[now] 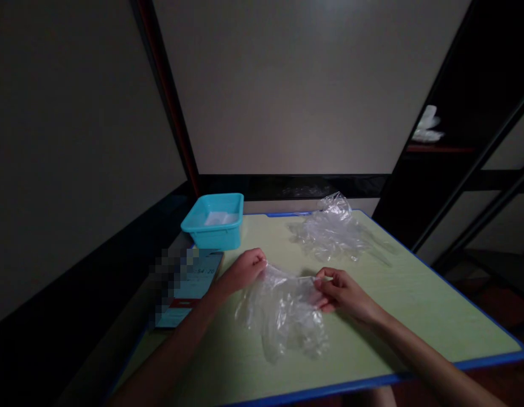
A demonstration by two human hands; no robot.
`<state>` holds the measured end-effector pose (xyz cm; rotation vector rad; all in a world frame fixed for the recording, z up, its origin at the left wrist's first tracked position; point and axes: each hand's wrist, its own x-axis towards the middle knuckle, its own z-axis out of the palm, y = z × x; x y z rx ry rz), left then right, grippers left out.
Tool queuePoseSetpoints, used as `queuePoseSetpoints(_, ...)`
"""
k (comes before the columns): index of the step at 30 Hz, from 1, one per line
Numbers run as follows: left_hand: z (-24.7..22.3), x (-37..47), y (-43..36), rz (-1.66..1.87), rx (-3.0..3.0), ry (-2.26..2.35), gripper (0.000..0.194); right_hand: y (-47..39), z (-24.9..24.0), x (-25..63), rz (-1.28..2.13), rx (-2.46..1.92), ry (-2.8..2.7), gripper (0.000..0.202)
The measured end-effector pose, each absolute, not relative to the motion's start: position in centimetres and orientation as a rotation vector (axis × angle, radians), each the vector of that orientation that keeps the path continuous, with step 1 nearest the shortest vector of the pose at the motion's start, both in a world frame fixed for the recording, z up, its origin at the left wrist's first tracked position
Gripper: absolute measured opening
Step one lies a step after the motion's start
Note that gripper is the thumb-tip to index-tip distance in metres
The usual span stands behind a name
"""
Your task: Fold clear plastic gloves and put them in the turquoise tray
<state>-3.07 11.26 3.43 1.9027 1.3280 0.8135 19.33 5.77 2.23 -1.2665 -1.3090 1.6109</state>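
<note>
A pale yellow-green tabletop (431,316) with blue edging (494,358) spreads across the lower half of the frame, its near edge running along the bottom. A turquoise basket (217,238) stands at its far corner, left of centre. Below that, at centre left, lies a flat device (198,285) showing digits, partly pixelated. Right of centre, toward the far edge, sits a crumpled heap of clear plastic (333,232).

Dim light, near-black sides, white glints on clear plastic (287,311), soft detail.
</note>
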Motion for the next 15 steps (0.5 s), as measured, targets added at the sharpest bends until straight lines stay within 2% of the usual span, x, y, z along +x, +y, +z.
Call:
queuePoseSetpoints(4,3.1,-1.7,13.0,0.897,2.008,1.421,0.005,4.9,1.3,19.5,1.764,-1.313,-1.387,0.037)
queuePoseSetpoints(7,3.8,-1.6,11.7,0.984,2.078,1.463,0.020,4.7,1.5,20.8,1.766,-1.322,-1.549,0.035)
queuePoseSetpoints(9,4.1,-2.3,9.7,1.015,2.112,1.478,0.027,5.1,2.0,21.9,1.593,-1.302,-1.722,0.031)
queuePoseSetpoints(12,3.3,-3.9,6.3,0.963,2.152,1.536,0.027,6.6,3.0,23.0,1.207,-1.240,-1.994,0.022)
queuePoseSetpoints(15,1.4,-5.2,3.7,0.970,2.082,1.626,0.028,8.8,3.2,22.7,1.141,-1.133,-2.077,0.021)
